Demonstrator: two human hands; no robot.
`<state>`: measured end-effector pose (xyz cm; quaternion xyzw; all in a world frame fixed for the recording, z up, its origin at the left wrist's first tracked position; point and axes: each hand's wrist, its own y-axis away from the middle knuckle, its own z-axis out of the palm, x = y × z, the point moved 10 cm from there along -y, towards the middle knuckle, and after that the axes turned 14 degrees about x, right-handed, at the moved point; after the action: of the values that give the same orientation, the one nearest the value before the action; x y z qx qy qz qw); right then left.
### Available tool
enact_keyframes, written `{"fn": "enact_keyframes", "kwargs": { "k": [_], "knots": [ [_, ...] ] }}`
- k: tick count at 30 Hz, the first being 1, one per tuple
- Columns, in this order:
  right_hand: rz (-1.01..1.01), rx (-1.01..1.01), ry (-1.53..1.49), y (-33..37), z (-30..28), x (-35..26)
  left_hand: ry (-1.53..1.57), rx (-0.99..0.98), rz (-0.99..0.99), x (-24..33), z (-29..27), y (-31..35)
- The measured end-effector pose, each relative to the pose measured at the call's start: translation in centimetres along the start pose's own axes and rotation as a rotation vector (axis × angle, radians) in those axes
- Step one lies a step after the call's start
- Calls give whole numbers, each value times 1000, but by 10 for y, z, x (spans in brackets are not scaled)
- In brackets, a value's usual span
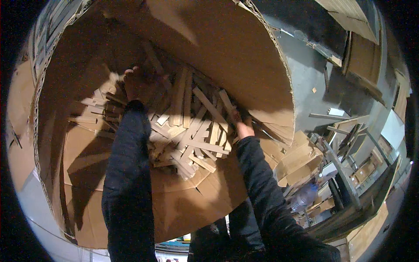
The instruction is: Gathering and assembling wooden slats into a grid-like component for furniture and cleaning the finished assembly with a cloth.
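A heap of short wooden slats (192, 131) is seen lying deep inside a large cardboard box (244, 48). The left hand (139, 85) is laid flat on the heap, fingers apart; the right hand (242, 126) is buried at its edge, grip not discernible. Splinters could be caught, or the loose slats might slide

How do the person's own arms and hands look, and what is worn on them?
Both arms wear long, dark, navy-looking sleeves of soft, slightly creased fabric, ending at the wrists. The left hand and right hand are bare: no gloves, and no watch or ring shows.
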<state>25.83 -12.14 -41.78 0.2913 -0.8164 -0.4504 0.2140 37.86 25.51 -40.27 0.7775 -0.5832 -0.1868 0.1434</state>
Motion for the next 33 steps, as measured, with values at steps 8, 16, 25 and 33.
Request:
{"fn": "enact_keyframes", "kwargs": {
  "k": [8, 16, 25, 33],
  "knots": [
    [-132, 4, 125, -9, 19, 3, 239, 317, -134, -38, 65, -15],
    [-269, -231, -149, 7, 55, -43, 129, 248, -76, -37, 17, -18],
    [-225, -341, -290, 11, 83, -56, 341, 100, -157, -39, 43, -11],
    [-442, -574, -364, 36, 95, -93, 502, -14, -217, -27, 54, -17]
  ]
}}
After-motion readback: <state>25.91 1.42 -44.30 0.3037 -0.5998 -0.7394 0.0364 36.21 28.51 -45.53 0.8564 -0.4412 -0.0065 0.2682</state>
